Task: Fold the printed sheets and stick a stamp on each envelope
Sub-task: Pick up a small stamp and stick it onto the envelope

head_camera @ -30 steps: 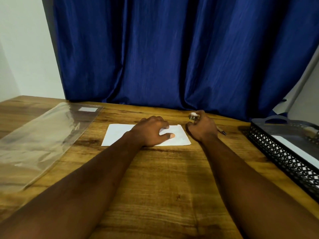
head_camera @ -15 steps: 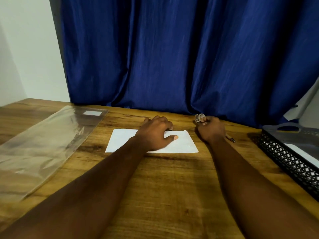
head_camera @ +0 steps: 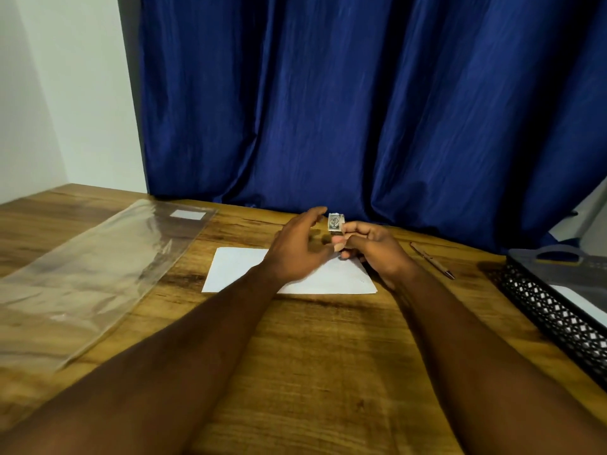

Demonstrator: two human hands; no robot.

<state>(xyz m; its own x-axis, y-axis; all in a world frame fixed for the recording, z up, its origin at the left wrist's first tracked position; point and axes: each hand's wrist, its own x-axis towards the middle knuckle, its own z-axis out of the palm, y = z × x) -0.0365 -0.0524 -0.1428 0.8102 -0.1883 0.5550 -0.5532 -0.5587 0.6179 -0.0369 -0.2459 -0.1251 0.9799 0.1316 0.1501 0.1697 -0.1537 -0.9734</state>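
Note:
A white envelope lies flat on the wooden table in the middle. Above its far right part my right hand pinches a small printed stamp upright between thumb and fingers. My left hand hovers over the envelope just left of the stamp, fingers spread and curved toward it, holding nothing. The hands hide the envelope's middle.
A long clear plastic sleeve with a white label lies at the left. A pen rests to the right of the envelope. A black mesh tray holding white sheets stands at the right edge. A blue curtain hangs behind.
My left hand has lifted off the envelope and opened toward the stamp. My right hand has moved left over the envelope and raised the stamp upright.

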